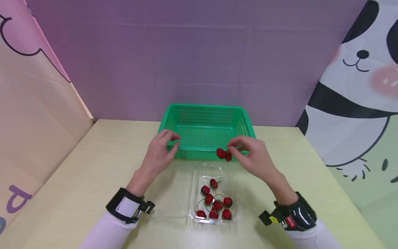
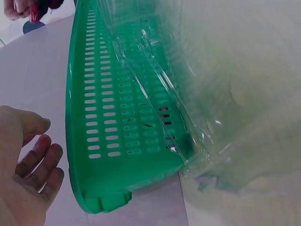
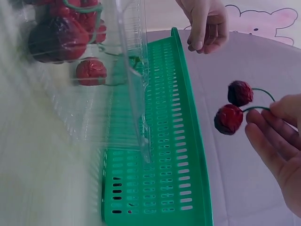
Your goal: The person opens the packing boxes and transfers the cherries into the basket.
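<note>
My right hand (image 1: 253,157) pinches the thin green stems of two dark red cherries (image 1: 221,153) between thumb and fingers. In the right wrist view the pair of cherries (image 3: 229,119) dangles side by side from those stems. My left hand (image 1: 160,152) hovers at the basket's near left corner with loosely bent fingers and nothing in them. Both hands are near the front rim of a green plastic basket (image 1: 205,154). Nearer to me lies a clear plastic clamshell box (image 1: 234,193) holding several cherries (image 1: 217,205), some with curved stems showing.
The clamshell's clear lid (image 1: 171,193) lies folded out flat to the left. Box and basket stand on a pale wooden table (image 1: 124,148). A purple cloth backdrop (image 1: 199,58) rises behind the basket, and printed cloths flank the table, one with a panda (image 1: 357,76).
</note>
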A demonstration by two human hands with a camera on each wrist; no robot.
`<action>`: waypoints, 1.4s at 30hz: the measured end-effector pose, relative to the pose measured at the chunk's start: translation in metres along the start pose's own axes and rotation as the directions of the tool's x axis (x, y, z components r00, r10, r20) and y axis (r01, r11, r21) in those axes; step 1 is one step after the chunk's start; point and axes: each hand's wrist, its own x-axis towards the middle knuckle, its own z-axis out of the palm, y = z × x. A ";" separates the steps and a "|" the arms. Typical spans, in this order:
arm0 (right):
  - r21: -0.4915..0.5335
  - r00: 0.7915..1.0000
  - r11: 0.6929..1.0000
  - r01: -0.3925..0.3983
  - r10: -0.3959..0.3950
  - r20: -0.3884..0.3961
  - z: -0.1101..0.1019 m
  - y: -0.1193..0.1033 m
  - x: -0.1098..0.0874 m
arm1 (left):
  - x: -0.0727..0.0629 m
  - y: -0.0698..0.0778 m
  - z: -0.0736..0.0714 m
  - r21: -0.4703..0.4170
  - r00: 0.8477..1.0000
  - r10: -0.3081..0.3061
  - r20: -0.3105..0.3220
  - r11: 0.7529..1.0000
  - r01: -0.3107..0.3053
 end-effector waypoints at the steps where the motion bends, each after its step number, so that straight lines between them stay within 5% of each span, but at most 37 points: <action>1: -0.004 1.000 1.000 -0.003 0.003 -0.018 0.000 0.000 0.001 | 0.000 0.001 0.000 -0.002 1.000 0.007 0.002 1.000 -0.007; 19: -0.020 0.966 0.988 -0.153 0.145 -0.214 -0.003 0.008 0.004 | -0.007 0.025 0.007 -0.031 0.991 0.111 0.080 0.994 -0.109; 27: -0.048 0.945 0.974 -0.220 0.201 -0.258 -0.004 0.013 0.005 | -0.010 0.033 0.009 -0.071 0.975 0.116 0.191 0.992 -0.104; 33: -0.056 0.938 0.967 -0.249 0.226 -0.264 -0.005 0.015 0.006 | -0.010 0.040 0.008 -0.071 0.934 0.111 0.340 0.993 -0.092; 42: -0.101 0.936 0.958 -0.270 0.236 -0.262 -0.005 0.021 0.006 | -0.010 0.052 0.007 -0.095 0.838 0.120 0.532 0.992 -0.082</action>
